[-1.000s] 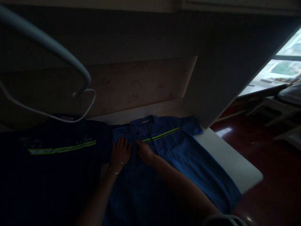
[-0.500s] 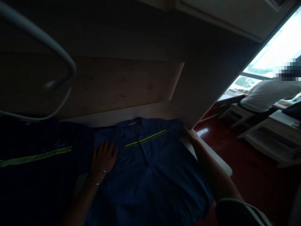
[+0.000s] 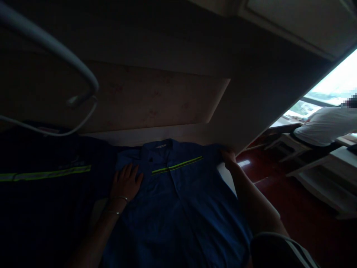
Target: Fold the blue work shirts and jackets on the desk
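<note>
A blue work shirt [image 3: 178,201] with a yellow-green stripe across the chest lies spread out, collar toward the wall. My left hand [image 3: 127,182], with bracelets at the wrist, rests flat on the shirt's left part, fingers apart. At the far right, my right hand [image 3: 229,157] holds the end of the shirt's sleeve; its fingertips are partly hidden in shadow. To the left lies a darker navy shirt [image 3: 52,201] with a similar bright stripe, beside the blue one.
A white curved tube [image 3: 64,56] with a thin cord hangs at upper left. Behind the shirts rises a dark panelled wall [image 3: 156,96]. On the right, a person in a white top [image 3: 325,124] sits near a window, with white benches [image 3: 320,186] on the red floor [image 3: 292,208].
The view has shifted slightly, so the wall and tube appear further right. Both hands stay at about the same places on the blue shirt.
</note>
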`<state>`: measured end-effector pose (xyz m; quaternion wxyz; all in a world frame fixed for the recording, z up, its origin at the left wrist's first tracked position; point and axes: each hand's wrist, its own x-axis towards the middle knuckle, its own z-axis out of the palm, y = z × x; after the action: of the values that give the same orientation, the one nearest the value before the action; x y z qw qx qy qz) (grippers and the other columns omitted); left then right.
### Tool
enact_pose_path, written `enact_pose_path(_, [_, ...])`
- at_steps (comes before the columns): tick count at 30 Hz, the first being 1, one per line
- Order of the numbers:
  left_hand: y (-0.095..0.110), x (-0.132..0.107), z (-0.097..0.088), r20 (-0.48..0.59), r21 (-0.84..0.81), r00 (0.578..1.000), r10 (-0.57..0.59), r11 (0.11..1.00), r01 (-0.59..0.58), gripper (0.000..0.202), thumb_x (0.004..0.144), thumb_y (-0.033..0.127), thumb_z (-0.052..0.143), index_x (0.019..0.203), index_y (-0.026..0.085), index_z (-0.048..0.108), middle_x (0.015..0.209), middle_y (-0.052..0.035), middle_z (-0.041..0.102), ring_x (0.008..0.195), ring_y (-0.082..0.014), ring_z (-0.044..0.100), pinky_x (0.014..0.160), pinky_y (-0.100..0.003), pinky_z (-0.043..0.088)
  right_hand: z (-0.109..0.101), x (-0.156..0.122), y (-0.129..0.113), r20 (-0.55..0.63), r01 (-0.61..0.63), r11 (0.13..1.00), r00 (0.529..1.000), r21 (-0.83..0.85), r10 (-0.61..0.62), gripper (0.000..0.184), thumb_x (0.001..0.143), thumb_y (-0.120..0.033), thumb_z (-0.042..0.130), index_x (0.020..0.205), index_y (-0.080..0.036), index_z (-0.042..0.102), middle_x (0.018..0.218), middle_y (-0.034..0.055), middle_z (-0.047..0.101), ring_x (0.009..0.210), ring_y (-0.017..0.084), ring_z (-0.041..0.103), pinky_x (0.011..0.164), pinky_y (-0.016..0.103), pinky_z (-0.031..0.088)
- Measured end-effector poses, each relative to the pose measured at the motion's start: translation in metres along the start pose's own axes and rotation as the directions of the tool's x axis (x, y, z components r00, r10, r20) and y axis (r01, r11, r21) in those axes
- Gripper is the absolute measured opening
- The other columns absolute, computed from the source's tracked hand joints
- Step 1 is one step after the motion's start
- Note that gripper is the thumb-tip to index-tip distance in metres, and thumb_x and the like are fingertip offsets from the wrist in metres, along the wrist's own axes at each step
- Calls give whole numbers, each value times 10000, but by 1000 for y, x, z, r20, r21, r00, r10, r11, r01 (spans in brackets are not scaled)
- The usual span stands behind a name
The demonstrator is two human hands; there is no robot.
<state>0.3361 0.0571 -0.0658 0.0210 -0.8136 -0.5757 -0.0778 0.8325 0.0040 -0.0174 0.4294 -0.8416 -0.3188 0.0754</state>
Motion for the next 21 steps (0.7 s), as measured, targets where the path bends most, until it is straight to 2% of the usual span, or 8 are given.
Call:
enact_pose_path(3, [0,0,1,-19,14,1000,1,1000,-1,591,950,518,294,1415,217,501,1532,-109,424,1410,-310,362,1155,-565,221,-7,-5,-16,9,76,996,997,-51,-76,451,832,-418,550,1185,-148,627,1010,107,706,956,250,647,798,337,517])
enact_pose_path(6, [1,0,-1,-20,31,1000,7,1000,-6,592,949,516,291,1413,215,502,1528,-114,428,1406,-307,368,1149,-561,233,-6,-34,-39,158,366,902,928,-231,-336,412,874,-403,550,1214,-179,615,1216,133,656,1084,280,613,923,395,480])
enact_pose_path(9, [2,0,-2,-25,31,1000,10,999,-9,586,949,509,299,1407,210,509,1525,-118,433,1407,-308,366,1145,-566,235,3,-85,-61,506,673,699,703,-243,-500,364,915,-347,525,1246,-228,617,1390,97,563,1187,277,571,985,401,456])
enact_pose_path(12, [3,-1,-3,-18,14,1000,-3,1000,3,583,953,507,295,1403,207,514,1526,-116,432,1411,-304,362,1151,-565,227,14,-130,-71,744,787,616,428,-28,-512,338,905,-325,562,1230,-284,643,1355,37,602,1187,238,577,1001,353,454])
enact_pose_path(13, [3,-1,-3,-13,7,1000,-7,1000,7,584,955,508,289,1405,209,511,1527,-112,431,1411,-300,363,1153,-563,227,16,-137,-71,762,792,610,382,22,-524,316,911,-338,560,1209,-293,655,1312,31,632,1163,228,591,1000,341,454])
enact_pose_path(15, [3,-2,-4,-8,0,1000,-6,1000,6,584,958,508,281,1408,214,507,1525,-108,434,1412,-296,363,1156,-560,226,18,-137,-69,681,774,633,457,13,-572,290,946,-380,509,1160,-280,676,1227,49,674,1113,222,615,995,342,453])
enact_pose_path(18, [2,-2,-5,-14,2,1000,4,1000,-4,581,958,508,282,1409,218,506,1524,-109,435,1417,-298,356,1159,-554,222,18,-114,-60,375,658,730,734,-184,-567,361,954,-434,474,1166,-211,665,1213,118,658,1145,264,588,1011,397,440])
enact_pose_path(21, [3,-1,-4,-6,-6,1000,1,1000,-1,582,957,513,280,1403,218,512,1528,-107,430,1420,-293,351,1160,-546,225,23,-96,-48,367,552,751,825,-362,-430,494,890,-466,570,1278,-161,598,1288,161,607,1193,311,551,998,435,447])
